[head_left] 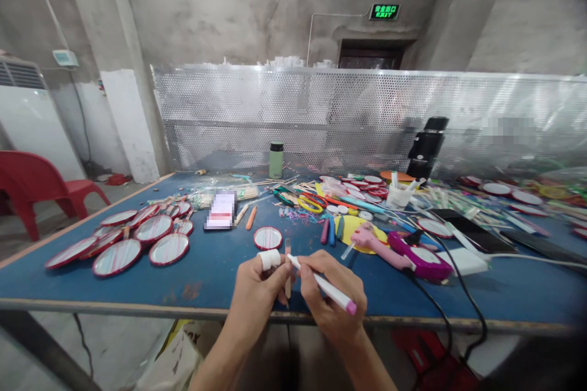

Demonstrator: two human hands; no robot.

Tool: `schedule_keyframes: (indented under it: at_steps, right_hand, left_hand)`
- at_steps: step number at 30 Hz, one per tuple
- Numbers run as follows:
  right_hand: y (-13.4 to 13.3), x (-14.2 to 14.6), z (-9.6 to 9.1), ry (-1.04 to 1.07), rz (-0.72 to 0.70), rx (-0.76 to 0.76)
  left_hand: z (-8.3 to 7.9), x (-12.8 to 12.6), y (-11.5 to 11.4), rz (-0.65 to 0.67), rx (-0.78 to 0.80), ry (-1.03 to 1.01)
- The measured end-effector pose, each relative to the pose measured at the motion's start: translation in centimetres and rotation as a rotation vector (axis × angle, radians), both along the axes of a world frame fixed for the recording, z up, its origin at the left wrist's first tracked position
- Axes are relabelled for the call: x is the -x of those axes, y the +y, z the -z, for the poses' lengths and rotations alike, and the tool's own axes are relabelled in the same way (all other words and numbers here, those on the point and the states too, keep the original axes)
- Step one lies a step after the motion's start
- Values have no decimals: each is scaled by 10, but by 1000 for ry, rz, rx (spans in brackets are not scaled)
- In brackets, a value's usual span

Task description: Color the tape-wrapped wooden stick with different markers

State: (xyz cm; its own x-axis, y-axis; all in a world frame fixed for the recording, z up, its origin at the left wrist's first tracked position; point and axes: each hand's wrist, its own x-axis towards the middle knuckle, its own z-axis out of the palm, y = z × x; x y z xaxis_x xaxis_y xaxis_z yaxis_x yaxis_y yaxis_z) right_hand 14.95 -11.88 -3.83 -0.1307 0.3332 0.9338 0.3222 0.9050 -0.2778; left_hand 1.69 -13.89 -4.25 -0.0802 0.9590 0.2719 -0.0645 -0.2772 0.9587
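Observation:
At the front edge of the table, my left hand pinches a narrow wooden craft stick held upright. A white wrap goes round one of its fingers. My right hand is closed on a white marker pen with a pinkish-purple end. The pen's tip points left and is close to the stick; whether they touch I cannot tell. Just beyond my left hand lies a small round disc with a red rim.
Several red-rimmed discs are piled at left. A phone lies behind. A pink glue gun with cables sits at right, near a white cup. A green bottle and black flask stand before a perforated metal screen.

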Motion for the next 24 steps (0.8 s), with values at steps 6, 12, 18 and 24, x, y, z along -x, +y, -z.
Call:
schedule_keyframes:
  at_steps: [6,12,18,24]
  right_hand:
    - [0,0,-1,-9,-8,10]
    - [0,0,1,24,30,-16]
    - [1,0,3,15,14,-9]
    - [1,1,1,16,24,-11]
  left_hand:
    - [-1,0,-1,-16,6,3]
    - [-3,0,-1,-9,-1,-7]
    - [-3,0,-1,-11,-1,-5]
    - [-3,0,-1,-6,-6,0]
